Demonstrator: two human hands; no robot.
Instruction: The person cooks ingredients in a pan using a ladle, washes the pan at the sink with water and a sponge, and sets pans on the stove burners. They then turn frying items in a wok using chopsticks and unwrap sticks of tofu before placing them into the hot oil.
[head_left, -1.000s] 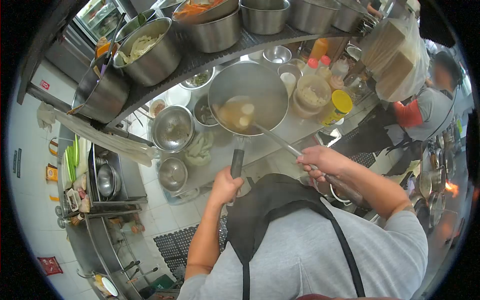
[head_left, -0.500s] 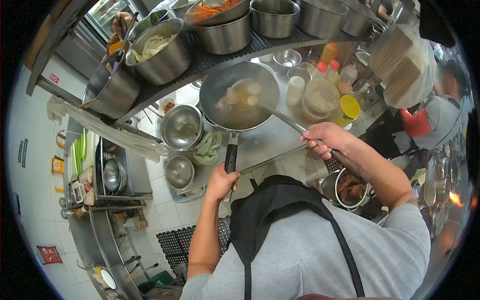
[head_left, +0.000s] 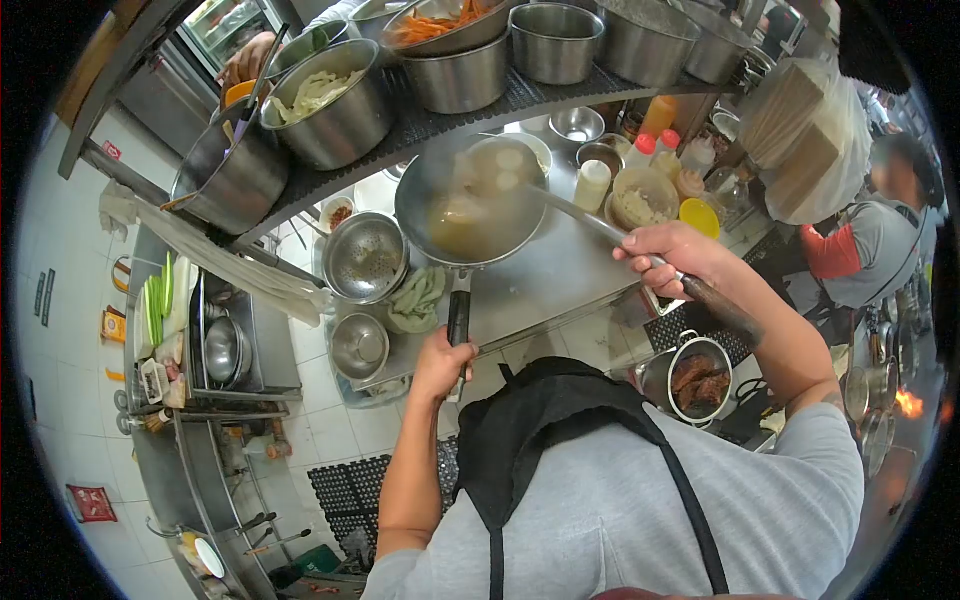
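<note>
My left hand (head_left: 442, 364) is wrapped round the black handle of a wok (head_left: 420, 205), which is over the steel counter (head_left: 510, 300). In my right hand (head_left: 665, 258) is the long handle of a metal ladle (head_left: 580, 212); its bowl, blurred by steam, is at the upper right inside of the wok. Brownish liquid (head_left: 462, 222) lies in the wok. Beside the wok on the left are a perforated steel bowl (head_left: 366, 256) and a green cloth (head_left: 418, 300).
Steel pots (head_left: 455, 80) line the shelf above. Bottles (head_left: 592, 185) and tubs stand right of the wok. A pot of browned meat (head_left: 686, 376) is beside my right forearm. A co-worker (head_left: 865, 235) stands at right near a flame (head_left: 908, 402); another person's hand shows at top left.
The wok has moved left from over the bowls and is tilted differently. The ladle bowl has risen toward the wok's upper side. My right hand has moved slightly right and up.
</note>
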